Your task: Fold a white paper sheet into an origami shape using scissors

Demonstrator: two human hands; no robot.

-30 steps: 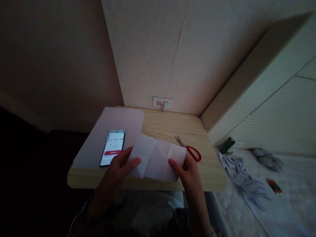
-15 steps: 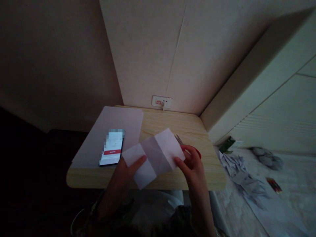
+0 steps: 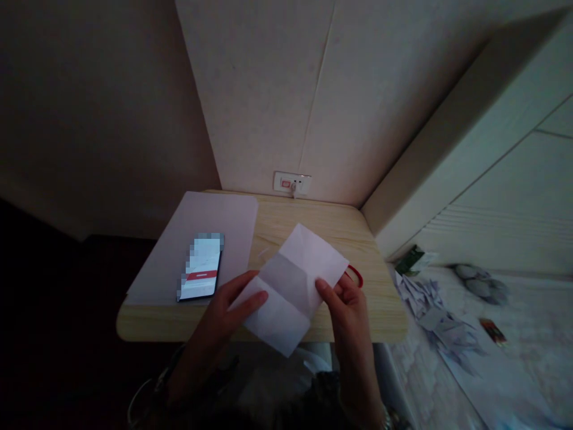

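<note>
A creased white sheet of paper [image 3: 293, 280] is held tilted over the front of the small wooden table [image 3: 331, 216]. My left hand [image 3: 235, 304] pinches its left edge, thumb on top and fingers underneath. On the right side, my right hand [image 3: 344, 298] grips the paper between thumb and fingers. Fold lines cross the sheet, and its middle band looks darker. Behind my right hand a red scissors handle [image 3: 356, 275] shows; the paper hides the rest of the scissors.
At the table's left lie stacked white sheets [image 3: 215, 209] with a lit phone [image 3: 201, 269] on them. A wall socket [image 3: 292, 183] with a plug is behind the table. On the bed at right are folded paper pieces [image 3: 439, 316], a grey plush object [image 3: 478, 283] and a small red packet [image 3: 493, 332].
The paper has turned in my hands and its panels lie more opened out. It now covers the scissor blades that showed before. Both hands still hold it.
</note>
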